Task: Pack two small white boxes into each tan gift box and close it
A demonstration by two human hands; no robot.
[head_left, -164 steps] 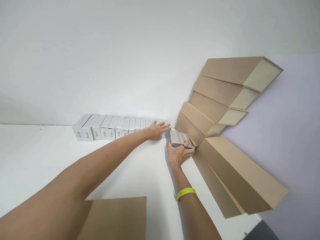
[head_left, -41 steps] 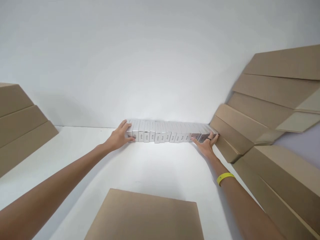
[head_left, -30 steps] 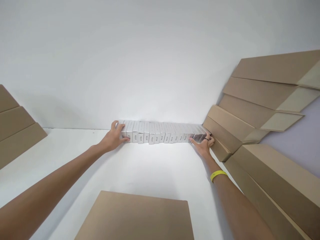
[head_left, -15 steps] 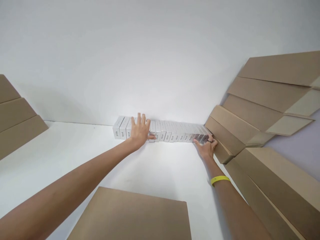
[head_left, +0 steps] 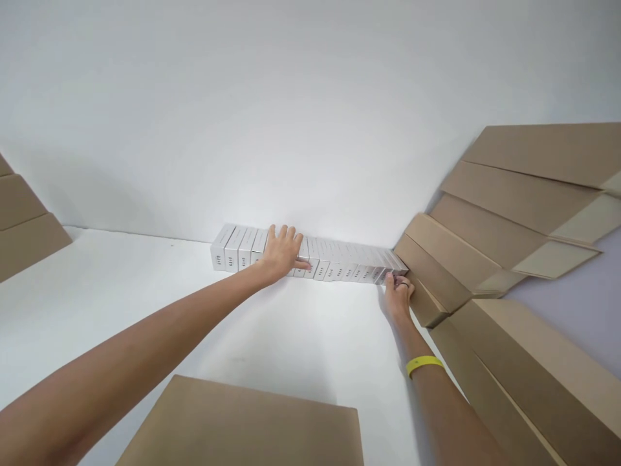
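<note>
A long row of small white boxes (head_left: 233,249) stands on the white surface against the white wall, with small dark print on the front faces. My left hand (head_left: 284,252) lies over the middle of the row, its fingers spread on the tops and its thumb along the fronts. At the right end, beside the brown cartons, my right hand (head_left: 399,294) has its thumb and curled fingers around the last boxes. A dark ring and a yellow wristband are on that side. Part of the row is hidden under my left hand.
Brown cartons (head_left: 528,194) are stacked at the right, with more cartons (head_left: 524,375) below them. Another brown stack (head_left: 29,239) stands at the far left. A large brown box (head_left: 252,421) is at the bottom centre, between my forearms. The white wall (head_left: 291,116) rises behind the row.
My left hand has shifted slightly right along the boxes, its fingers now closer together. My right thumb and fingers have drawn closer at the row's end. The view has shifted a little.
</note>
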